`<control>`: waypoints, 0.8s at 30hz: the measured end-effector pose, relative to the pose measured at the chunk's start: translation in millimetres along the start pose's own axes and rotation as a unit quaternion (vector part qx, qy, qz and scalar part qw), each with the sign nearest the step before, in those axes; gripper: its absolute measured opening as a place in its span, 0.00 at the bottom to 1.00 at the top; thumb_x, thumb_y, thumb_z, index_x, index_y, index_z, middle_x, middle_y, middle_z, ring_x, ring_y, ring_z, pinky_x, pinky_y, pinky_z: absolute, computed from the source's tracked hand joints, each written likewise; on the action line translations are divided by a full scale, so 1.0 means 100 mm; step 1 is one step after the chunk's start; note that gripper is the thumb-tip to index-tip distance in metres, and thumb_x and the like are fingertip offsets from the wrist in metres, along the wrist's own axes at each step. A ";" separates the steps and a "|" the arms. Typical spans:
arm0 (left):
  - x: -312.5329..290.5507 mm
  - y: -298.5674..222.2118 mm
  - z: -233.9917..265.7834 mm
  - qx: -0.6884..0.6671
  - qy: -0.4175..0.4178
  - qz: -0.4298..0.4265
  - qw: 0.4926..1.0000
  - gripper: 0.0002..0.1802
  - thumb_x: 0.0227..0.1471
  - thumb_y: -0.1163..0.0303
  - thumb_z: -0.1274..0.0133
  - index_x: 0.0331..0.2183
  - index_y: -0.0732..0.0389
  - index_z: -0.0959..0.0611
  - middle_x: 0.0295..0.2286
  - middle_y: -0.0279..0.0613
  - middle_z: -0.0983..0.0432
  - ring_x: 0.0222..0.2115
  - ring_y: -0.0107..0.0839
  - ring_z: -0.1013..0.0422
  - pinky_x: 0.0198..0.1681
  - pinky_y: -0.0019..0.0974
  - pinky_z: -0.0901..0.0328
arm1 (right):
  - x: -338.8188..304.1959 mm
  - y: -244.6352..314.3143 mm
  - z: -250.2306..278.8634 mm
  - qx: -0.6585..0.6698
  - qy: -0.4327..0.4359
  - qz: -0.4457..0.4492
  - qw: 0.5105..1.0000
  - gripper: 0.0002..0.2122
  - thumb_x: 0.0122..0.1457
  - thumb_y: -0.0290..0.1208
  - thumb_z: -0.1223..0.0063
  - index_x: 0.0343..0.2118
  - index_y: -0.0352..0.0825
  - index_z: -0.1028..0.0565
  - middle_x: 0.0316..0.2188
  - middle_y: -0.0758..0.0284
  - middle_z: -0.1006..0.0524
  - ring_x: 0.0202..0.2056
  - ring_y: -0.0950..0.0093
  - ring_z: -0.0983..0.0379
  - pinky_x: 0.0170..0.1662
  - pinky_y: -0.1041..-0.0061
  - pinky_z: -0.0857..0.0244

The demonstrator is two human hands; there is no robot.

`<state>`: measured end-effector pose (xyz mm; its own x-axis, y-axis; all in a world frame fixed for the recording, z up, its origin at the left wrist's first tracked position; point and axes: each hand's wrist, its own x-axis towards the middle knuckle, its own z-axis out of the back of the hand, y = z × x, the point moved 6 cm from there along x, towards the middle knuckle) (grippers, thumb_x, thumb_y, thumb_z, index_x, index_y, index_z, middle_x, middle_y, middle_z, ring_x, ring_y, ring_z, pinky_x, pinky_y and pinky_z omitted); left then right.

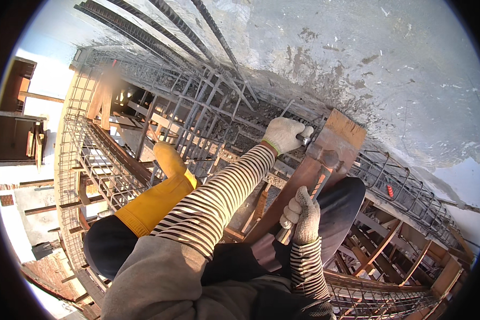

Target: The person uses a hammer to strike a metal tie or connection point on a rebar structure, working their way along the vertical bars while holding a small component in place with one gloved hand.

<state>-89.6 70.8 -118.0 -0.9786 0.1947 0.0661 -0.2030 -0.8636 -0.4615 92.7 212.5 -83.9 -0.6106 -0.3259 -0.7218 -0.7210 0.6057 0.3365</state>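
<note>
My right hand (303,216), in a pale knitted glove, is closed round the handle of a hammer (320,184). The hammer's head lies over a brown wooden board (328,144) that slants from the concrete wall down beside my leg. Farther up, my left hand (284,134), gloved too, is closed on a short metal piece (305,140) with a shiny rounded end. It sits at the board's left edge, close to the hammer head. The rest of that metal piece is hidden in the glove, so its kind does not show.
Steel rebar cages (197,117) run along the foot of the grey concrete wall (405,80). Thick rebars (170,29) jut out at upper left. My yellow boot (160,197) rests by the bars. Timber props (378,248) stand below at right.
</note>
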 end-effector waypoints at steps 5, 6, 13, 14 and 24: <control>-0.03 -0.08 -0.17 0.012 0.008 -0.017 1.000 0.28 0.64 0.50 0.53 0.19 0.58 0.18 0.21 0.48 0.21 0.27 0.50 0.23 0.34 0.52 0.30 | -0.54 0.74 0.17 0.012 -0.035 0.193 0.981 0.13 0.72 0.38 0.50 0.29 0.45 0.36 0.16 0.79 0.46 0.13 0.84 0.53 0.14 0.78 0.55; -0.09 -0.04 -0.21 0.007 0.011 -0.014 1.000 0.27 0.64 0.51 0.52 0.20 0.58 0.18 0.21 0.48 0.21 0.27 0.50 0.23 0.35 0.52 0.30 | -0.74 1.05 0.12 0.008 -0.103 0.285 0.953 0.12 0.73 0.38 0.51 0.30 0.44 0.35 0.16 0.80 0.46 0.13 0.86 0.55 0.14 0.80 0.56; 0.08 -0.03 -0.20 0.010 0.028 0.014 0.999 0.25 0.62 0.52 0.50 0.22 0.59 0.16 0.22 0.46 0.20 0.29 0.49 0.22 0.36 0.52 0.29 | -1.28 2.06 0.14 -0.027 -0.166 0.646 0.745 0.14 0.74 0.39 0.55 0.29 0.42 0.35 0.17 0.79 0.44 0.15 0.86 0.52 0.17 0.81 0.49; 0.09 -0.02 -0.19 0.013 0.025 0.017 0.999 0.24 0.62 0.52 0.50 0.22 0.59 0.16 0.23 0.46 0.20 0.29 0.48 0.22 0.36 0.52 0.29 | -0.91 1.65 0.10 0.014 0.022 0.597 0.802 0.13 0.73 0.42 0.53 0.32 0.41 0.31 0.16 0.80 0.43 0.16 0.85 0.51 0.19 0.79 0.51; 0.01 0.05 -0.15 0.002 0.065 0.028 0.997 0.24 0.61 0.53 0.49 0.20 0.58 0.18 0.25 0.46 0.19 0.30 0.47 0.22 0.38 0.51 0.30 | -0.75 1.24 -0.03 -0.001 0.021 0.294 0.955 0.09 0.72 0.35 0.52 0.33 0.42 0.34 0.17 0.79 0.48 0.14 0.85 0.53 0.16 0.79 0.52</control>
<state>-90.7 73.4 -133.9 -0.9759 0.2046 -0.0756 -0.1484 -0.8767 -0.4576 48.3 309.7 13.3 -0.9230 0.0421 -0.3825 -0.2493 0.6918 0.6777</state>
